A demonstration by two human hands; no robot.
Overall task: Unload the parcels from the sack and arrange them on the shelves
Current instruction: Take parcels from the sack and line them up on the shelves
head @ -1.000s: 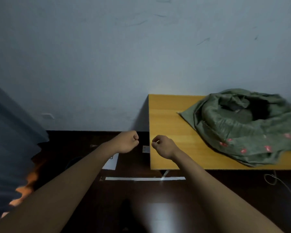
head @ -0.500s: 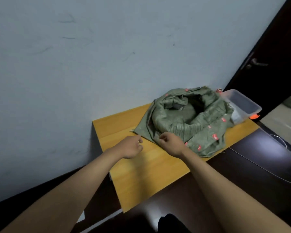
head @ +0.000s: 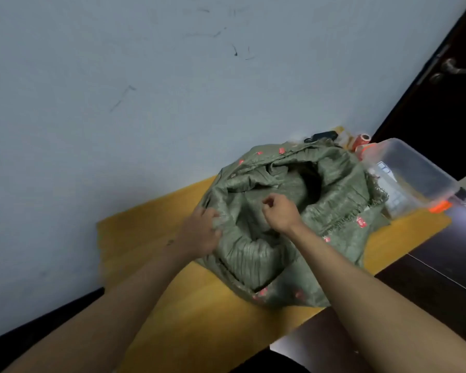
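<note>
Sack on wooden table, mouth rolled open. Left hand gripping the near-left rim; right hand clenched above the folds, apparently empty. No parcels out, no shelves visible; unloading barely started.

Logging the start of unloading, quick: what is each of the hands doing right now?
Left hand: grips the rim of the green sack.
Right hand: fingers curled over the sack; whether it holds cloth cannot be told.
</note>
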